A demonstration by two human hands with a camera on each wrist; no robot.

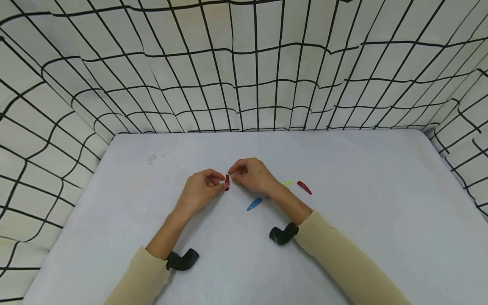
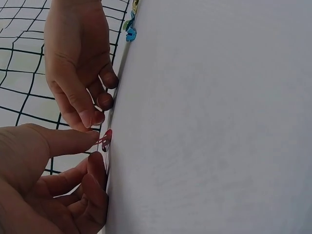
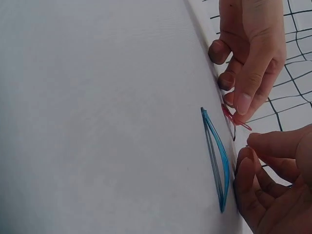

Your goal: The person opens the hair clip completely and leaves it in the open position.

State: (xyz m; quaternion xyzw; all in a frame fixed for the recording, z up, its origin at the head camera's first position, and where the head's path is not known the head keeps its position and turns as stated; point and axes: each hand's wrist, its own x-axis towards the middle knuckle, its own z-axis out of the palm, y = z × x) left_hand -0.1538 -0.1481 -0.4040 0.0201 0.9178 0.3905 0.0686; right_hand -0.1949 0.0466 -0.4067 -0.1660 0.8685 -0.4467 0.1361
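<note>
A red snap hair clip stands just over the white tabletop, its parts spread in the right wrist view. My left hand pinches this red clip between thumb and fingertips. Close on its other side is my right hand, fingers loosely bent and nothing seen between them. In the right wrist view a small gap parts the right fingertips from the clip. A blue hair clip lies on the table below the right wrist.
Beyond the right wrist lie a second red hair clip and a yellow-green clip, partly hidden by the forearm. The white table is bounded at the back and sides by a white wall with a black grid net.
</note>
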